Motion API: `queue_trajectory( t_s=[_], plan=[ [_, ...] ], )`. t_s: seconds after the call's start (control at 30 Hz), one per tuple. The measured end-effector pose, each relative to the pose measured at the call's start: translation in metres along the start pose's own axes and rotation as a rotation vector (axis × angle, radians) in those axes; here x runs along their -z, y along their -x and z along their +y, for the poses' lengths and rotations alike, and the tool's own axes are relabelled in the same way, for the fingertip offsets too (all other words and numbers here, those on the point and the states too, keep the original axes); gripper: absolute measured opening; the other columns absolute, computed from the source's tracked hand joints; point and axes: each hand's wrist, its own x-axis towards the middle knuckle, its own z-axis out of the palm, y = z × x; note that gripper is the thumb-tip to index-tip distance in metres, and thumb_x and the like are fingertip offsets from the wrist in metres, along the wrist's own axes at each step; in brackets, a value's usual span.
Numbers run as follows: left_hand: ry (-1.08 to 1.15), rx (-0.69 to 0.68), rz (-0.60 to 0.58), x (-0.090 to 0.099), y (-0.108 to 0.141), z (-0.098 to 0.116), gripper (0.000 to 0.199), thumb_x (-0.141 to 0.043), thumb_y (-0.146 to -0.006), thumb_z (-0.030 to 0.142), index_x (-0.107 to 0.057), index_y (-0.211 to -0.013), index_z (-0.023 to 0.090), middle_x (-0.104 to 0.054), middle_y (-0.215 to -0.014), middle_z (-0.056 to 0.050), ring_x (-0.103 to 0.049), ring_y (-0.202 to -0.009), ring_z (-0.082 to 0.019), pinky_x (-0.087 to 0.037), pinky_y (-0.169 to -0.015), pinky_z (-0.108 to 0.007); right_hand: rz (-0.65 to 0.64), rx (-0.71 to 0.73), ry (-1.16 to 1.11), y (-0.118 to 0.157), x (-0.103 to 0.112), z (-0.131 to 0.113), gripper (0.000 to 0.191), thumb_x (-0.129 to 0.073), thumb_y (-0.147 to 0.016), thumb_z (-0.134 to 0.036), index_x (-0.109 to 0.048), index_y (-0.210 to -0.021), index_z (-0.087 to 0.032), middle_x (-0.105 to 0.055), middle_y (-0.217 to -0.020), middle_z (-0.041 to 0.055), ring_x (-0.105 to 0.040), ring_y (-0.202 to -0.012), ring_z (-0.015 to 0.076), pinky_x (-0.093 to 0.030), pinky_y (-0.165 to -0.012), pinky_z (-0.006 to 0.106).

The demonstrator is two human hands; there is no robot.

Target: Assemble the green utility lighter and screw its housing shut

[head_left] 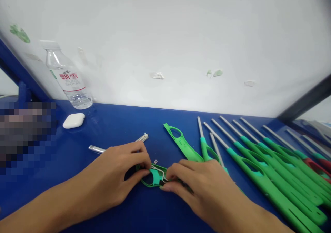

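Observation:
An opened green utility lighter (147, 184) lies in front of me with its inside showing. A teal trigger (156, 177) sits in the shell, and a thin white wire (162, 174) runs past it. My left hand (126, 171) pinches the lighter at its trigger-loop end. With thumb and fingers closed, my right hand (191, 177) grips the other end by the wire; its fingers hide most of that part. A metal tube (96, 149) shows beyond my left hand, as does a small metal piece (143, 137). A loose green handle half (184, 146) lies beyond my right hand.
Several green lighters (271, 181) with metal tubes lie side by side at the right, some with red parts (317, 167). At the back left are a water bottle (69, 79) and a white earphone case (73, 120). A white wall (165, 36) borders the blue table (116, 122).

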Motion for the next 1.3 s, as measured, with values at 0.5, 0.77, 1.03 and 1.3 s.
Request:
queue_trajectory(
  t_s=[0.5, 0.77, 1.03, 1.3],
  plan=[
    [-0.164, -0.137, 0.077, -0.008, 0.001, -0.014, 0.02, -0.055, -0.115, 0.014, -0.069, -0.11, 0.026, -0.079, -0.103, 0.003, -0.069, -0.093, -0.018, -0.049, -0.081, -0.031, -0.024, -0.009, 0.065, 0.001, 0.003, -0.004, 0.01, -0.076, -0.111, -0.031, -0.074, -0.103, -0.026, -0.081, -0.087, -0.0033, -0.076, -0.068, 0.0173, -0.035, -0.056, 0.033],
    [-0.181, -0.154, 0.087, -0.008, 0.003, -0.017, 0.021, -0.053, -0.117, 0.015, -0.069, -0.112, 0.026, -0.079, -0.103, 0.003, -0.071, -0.092, -0.018, -0.05, -0.083, -0.032, 0.018, 0.028, 0.082, 0.002, 0.0, -0.004, 0.01, -0.074, -0.112, -0.03, -0.075, -0.104, -0.025, -0.079, -0.087, -0.0025, -0.075, -0.064, 0.0194, -0.026, -0.053, 0.037],
    [-0.177, -0.103, 0.026, -0.004, 0.004, -0.01, 0.024, -0.05, -0.116, 0.016, -0.07, -0.112, 0.026, -0.079, -0.105, 0.001, -0.071, -0.094, -0.019, -0.05, -0.083, -0.034, 0.083, -0.001, 0.054, 0.001, -0.004, -0.004, 0.015, -0.08, -0.109, -0.035, -0.072, -0.1, -0.026, -0.078, -0.084, -0.0048, -0.076, -0.064, 0.021, -0.028, -0.054, 0.037],
    [-0.159, 0.005, -0.028, 0.005, 0.002, 0.013, 0.011, -0.068, -0.108, 0.032, -0.074, -0.117, 0.031, -0.08, -0.115, -0.001, -0.075, -0.105, -0.024, -0.053, -0.083, -0.035, 0.101, 0.0, 0.096, 0.0, -0.006, -0.005, 0.022, -0.078, -0.11, -0.04, -0.071, -0.094, -0.026, -0.076, -0.08, -0.0048, -0.075, -0.061, 0.0205, -0.027, -0.053, 0.036]
  ],
)
